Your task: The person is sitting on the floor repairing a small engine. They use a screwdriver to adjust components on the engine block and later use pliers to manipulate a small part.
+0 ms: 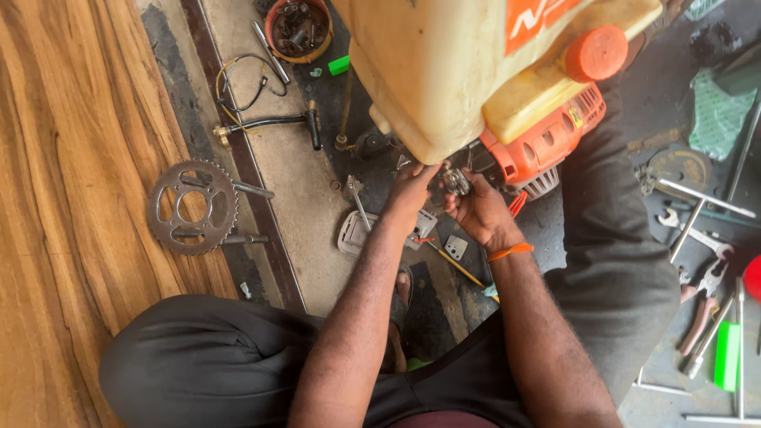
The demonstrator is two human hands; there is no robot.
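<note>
While pinched in both hands' grip, small shiny metal part [456, 181], left hand [412, 192], right hand [479, 214].

Soft even daylight, sharp focus

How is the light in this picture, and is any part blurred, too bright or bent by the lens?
Head view: soft, even daylight with weak shadows; the pale tank is a little overexposed; the small metal part between the left hand and the right hand is slightly soft, so its detail is hard to read; the sprocket is sharp; the plank edges lean outward, a wide-lens effect.
</note>
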